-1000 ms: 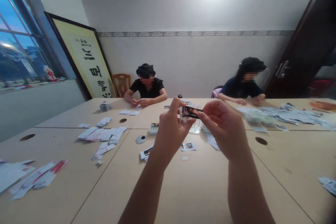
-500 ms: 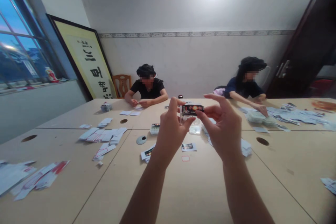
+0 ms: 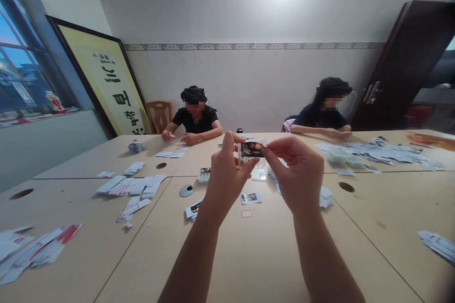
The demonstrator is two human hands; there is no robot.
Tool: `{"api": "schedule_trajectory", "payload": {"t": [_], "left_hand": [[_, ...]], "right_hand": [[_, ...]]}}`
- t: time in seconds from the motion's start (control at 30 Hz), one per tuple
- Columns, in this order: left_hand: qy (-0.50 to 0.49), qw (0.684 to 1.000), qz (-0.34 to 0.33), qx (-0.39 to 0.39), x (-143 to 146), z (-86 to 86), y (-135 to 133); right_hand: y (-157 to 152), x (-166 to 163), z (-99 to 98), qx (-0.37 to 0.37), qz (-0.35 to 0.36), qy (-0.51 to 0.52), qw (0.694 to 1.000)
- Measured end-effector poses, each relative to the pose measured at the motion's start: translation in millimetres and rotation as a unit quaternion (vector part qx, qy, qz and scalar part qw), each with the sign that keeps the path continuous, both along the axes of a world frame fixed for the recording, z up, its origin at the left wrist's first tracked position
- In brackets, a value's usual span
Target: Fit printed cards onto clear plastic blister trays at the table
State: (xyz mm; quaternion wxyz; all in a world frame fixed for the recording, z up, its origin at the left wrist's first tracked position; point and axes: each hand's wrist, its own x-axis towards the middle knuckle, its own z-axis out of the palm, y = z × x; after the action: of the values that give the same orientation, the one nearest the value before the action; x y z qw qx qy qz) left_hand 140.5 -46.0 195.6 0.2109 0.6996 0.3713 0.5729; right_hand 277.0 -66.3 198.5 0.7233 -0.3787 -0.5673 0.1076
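Both my hands are raised above the wooden table (image 3: pixel 249 255) and pinch one small dark card (image 3: pixel 250 148) with a red and orange picture. My left hand (image 3: pixel 224 177) grips its left end between thumb and fingers. My right hand (image 3: pixel 297 173) holds its right end with thumb and forefinger. A clear sleeve seems to hang under the card, but I cannot make it out well. Below the hands lie a small picture card (image 3: pixel 250 198) and a tiny red-edged sticker (image 3: pixel 246 213).
Piles of white and red slips (image 3: pixel 133 185) lie at left, more at the near left edge (image 3: pixel 31 251) and far right (image 3: pixel 439 245). A grey round disc (image 3: pixel 186 191) sits mid-table. Two people sit across, one in black (image 3: pixel 195 118), one in navy (image 3: pixel 325 113), with many slips (image 3: pixel 377 154).
My right hand's fingers, spread half a second ago, have closed back onto the card. The view has shifted slightly right. The person in navy has drawn an arm back.
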Motion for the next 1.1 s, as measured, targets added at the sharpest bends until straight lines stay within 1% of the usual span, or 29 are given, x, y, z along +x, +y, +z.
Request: {"api": "schedule_trajectory", "payload": {"t": [0.1, 0.3, 0.43, 0.53, 0.83, 1.0, 1.1], "left_hand": [[-0.005, 1.000, -0.008, 0.004, 0.3, 0.4, -0.4], [-0.013, 1.000, -0.014, -0.016, 1.1, 1.6, -1.6], [-0.013, 1.000, -0.021, -0.008, 1.6, 2.1, -2.0], [-0.016, 0.999, -0.026, -0.016, 1.9, 2.8, -2.3], [-0.029, 0.998, -0.037, -0.031, 0.9, 1.2, 0.6], [-0.037, 0.998, -0.038, -0.034, 1.0, 2.4, 0.7], [-0.042, 0.997, -0.041, -0.041, 0.6, 4.3, -0.6]], "right_hand": [[-2.6, -1.8, 0.9, 0.001, 0.008, 0.005, 1.000], [-5.6, -3.0, 2.0, -0.001, 0.038, 0.020, 0.999], [-7.3, -3.2, 1.9, -0.005, 0.030, 0.001, 1.000], [-8.7, -3.5, 1.3, -0.005, 0.019, -0.015, 1.000], [-10.0, -2.2, -2.1, 0.019, -0.003, -0.079, 0.997], [-12.9, -2.0, -1.8, 0.016, 0.006, -0.079, 0.997], [-12.6, -1.9, -0.4, 0.017, -0.001, -0.062, 0.998]]}}
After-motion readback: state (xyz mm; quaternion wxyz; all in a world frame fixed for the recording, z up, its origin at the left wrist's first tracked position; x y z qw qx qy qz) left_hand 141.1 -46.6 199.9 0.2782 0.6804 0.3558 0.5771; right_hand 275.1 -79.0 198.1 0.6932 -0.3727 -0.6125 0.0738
